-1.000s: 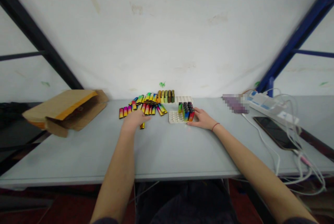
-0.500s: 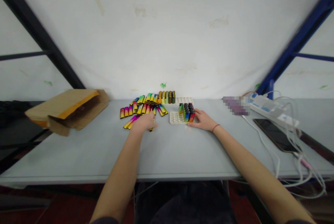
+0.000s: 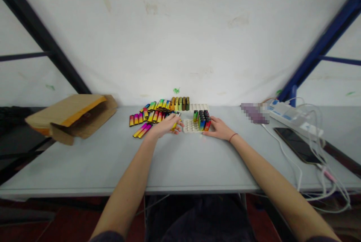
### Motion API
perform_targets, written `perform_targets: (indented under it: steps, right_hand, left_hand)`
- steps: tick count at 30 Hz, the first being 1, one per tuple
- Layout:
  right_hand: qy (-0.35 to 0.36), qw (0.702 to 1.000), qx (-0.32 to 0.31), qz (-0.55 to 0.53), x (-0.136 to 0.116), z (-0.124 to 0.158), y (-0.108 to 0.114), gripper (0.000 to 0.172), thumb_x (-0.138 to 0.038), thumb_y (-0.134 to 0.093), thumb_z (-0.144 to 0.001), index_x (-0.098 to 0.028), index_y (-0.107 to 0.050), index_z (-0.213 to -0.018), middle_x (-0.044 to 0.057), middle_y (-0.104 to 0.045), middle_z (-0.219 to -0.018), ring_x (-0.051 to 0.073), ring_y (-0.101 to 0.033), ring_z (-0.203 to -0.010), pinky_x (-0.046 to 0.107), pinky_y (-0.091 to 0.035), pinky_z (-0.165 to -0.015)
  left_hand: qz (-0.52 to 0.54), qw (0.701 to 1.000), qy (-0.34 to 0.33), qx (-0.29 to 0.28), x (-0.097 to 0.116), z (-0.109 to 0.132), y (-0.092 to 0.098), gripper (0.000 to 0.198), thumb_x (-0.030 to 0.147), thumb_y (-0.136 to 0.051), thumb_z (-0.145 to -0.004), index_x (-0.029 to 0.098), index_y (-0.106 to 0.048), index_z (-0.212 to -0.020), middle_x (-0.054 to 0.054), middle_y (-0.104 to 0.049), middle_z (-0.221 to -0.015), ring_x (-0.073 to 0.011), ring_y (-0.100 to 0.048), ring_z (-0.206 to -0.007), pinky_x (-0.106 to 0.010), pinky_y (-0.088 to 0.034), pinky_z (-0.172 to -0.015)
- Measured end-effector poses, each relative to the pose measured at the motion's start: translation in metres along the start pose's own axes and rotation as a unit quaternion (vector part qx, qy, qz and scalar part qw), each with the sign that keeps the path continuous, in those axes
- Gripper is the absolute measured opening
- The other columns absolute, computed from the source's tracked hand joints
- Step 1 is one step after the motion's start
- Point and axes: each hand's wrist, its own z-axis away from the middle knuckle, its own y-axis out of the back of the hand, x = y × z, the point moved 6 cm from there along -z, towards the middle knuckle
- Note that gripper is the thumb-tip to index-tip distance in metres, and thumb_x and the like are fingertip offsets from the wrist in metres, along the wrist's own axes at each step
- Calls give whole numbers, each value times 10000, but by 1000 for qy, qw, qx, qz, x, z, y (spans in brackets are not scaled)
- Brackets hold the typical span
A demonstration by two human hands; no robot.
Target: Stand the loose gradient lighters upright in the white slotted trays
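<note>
My left hand (image 3: 167, 125) is closed around a shiny lighter (image 3: 174, 124), a pale tip showing above the fingers. Just right of it lies a white tray (image 3: 188, 128) with rows of round pockets. Several upright lighters (image 3: 202, 122) with black tops fill its right part, and a green-yellow one (image 3: 195, 116) stands near its back. My right hand (image 3: 222, 130) grips the tray's right end, thumb at the front and fingers behind. To the left, a loose pile of metallic rainbow lighters (image 3: 156, 116) lies flat, with a pink-yellow pair (image 3: 142, 130) nearer me.
Behind the pile stands a block of gold and dark lighters (image 3: 180, 103), beside a second white tray (image 3: 199, 107) against the wall. An opened brown cardboard package (image 3: 67, 116) lies left. On the right are a power strip (image 3: 295, 119), a phone (image 3: 296, 145) and tangled white cables.
My left hand has moved right from the pile toward the tray and now carries a lighter. My right hand has stayed at the tray's end.
</note>
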Motion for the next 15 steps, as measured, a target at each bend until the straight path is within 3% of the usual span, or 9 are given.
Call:
perform_targets:
  steps: [3, 6, 9, 15]
  right_hand:
    - [9, 1000, 0, -5, -2, 0, 1, 752, -723, -627, -873, -136, -621, -1343, 207, -596, -1392, 372, -592, -1247, 509, -478, -1080]
    - [14, 1000, 2, -8, -3, -1, 2, 732, -724, -621, -877, -151, -628, -1333, 198, -603, -1383, 367, -593, -1243, 511, -479, -1077]
    - [12, 1000, 2, -7, -4, -1, 2, 716, -713, -635, -873, -152, -638, -1317, 200, -599, -1387, 369, -590, -1245, 510, -478, -1079]
    - [6, 1000, 3, -8, -3, -1, 1, 698, -693, -658, -869, -165, -634, -1325, 190, -606, -1386, 371, -593, -1247, 510, -483, -1077]
  left_hand:
    - [102, 995, 8, -19, 0, -4, -14, 237, 373, -622, -865, 248, -440, -954, 73, -516, -685, -86, -497, -509, -189, -431, -493]
    - [200, 979, 16, -36, 3, -7, -24, 260, 496, -498, -934, 238, -490, -968, 85, -385, -603, -82, -375, -430, -157, -284, -407]
    - [268, 962, 14, -54, 7, -7, -31, 421, 632, -446, -942, 219, -524, -924, 63, -402, -606, -83, -369, -429, -156, -244, -390]
    - [324, 943, 28, -71, 6, -4, -42, 369, 590, -480, -944, 235, -468, -843, 34, -489, -628, -109, -448, -465, -165, -300, -406]
